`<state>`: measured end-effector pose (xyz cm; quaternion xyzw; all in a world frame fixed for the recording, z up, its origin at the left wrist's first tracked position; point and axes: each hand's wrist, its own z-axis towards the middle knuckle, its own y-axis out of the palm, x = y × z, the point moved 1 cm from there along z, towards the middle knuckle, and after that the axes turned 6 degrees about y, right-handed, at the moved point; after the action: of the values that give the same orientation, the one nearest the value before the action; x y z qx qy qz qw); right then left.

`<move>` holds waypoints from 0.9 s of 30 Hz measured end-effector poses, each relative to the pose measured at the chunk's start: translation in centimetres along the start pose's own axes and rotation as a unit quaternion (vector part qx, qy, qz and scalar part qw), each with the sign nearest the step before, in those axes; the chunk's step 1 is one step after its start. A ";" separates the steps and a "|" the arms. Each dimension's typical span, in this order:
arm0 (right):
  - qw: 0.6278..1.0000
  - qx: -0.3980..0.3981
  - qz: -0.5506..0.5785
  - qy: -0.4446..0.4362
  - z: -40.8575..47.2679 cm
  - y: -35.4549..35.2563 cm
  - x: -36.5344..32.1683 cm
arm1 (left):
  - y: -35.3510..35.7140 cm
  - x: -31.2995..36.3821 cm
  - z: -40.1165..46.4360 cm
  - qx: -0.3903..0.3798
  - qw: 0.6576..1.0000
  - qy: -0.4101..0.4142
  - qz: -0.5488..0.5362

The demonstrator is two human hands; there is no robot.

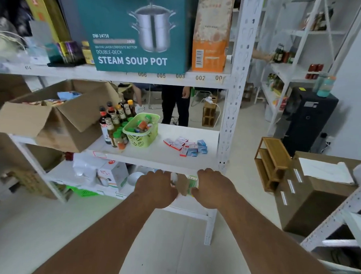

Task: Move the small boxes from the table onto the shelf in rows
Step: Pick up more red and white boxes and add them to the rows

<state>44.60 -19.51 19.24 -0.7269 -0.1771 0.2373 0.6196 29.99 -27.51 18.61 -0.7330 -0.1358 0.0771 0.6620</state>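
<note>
Room: a storeroom with white metal racks; I stand facing one rack, pale floor under me.
Shelf [158, 156]: the middle white board of the rack, level with my knuckles at its front edge.
Small boxes [185, 146]: a loose cluster of red-and-white and blue ones lying on the right part of that shelf, touching one another, not in straight rows.
Green basket [141, 131]: just left of the boxes on the same shelf, filled with small jars.
Bottles [115, 121]: a group of sauce bottles standing beside the basket, on its left.
Cardboard box [56, 119]: open, flaps up, at the left end of the shelf.
Soup pot carton [132, 29]: teal, on the board above.
My left hand [155, 188]: below the shelf's front edge, back of the hand to the camera, fingers curled under and hidden; I cannot tell whether they grip anything.
My right hand [212, 189]: beside the left, near it, fingers also curled away; I cannot tell their grip.
Between my hands: blurred packages on the lower board, green and tan, too unclear to name.
</note>
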 end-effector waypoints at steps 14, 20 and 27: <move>0.997 -0.029 0.017 0.076 13.1 2.8 -6.3 | 1.1 -13.2 12.1 -0.016 0.999 0.036 -0.025; 0.993 -0.043 0.031 0.106 17.8 3.8 -7.8 | 2.3 -16.4 17.3 -0.022 0.998 0.060 -0.024; 0.989 -0.064 0.046 0.122 23.6 4.9 -6.7 | 3.6 -17.1 24.2 -0.033 0.997 0.070 -0.024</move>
<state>25.57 -4.74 12.38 -0.7960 -0.0808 0.1632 0.5773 6.99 -10.04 11.19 -0.7545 -0.1091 0.0055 0.6472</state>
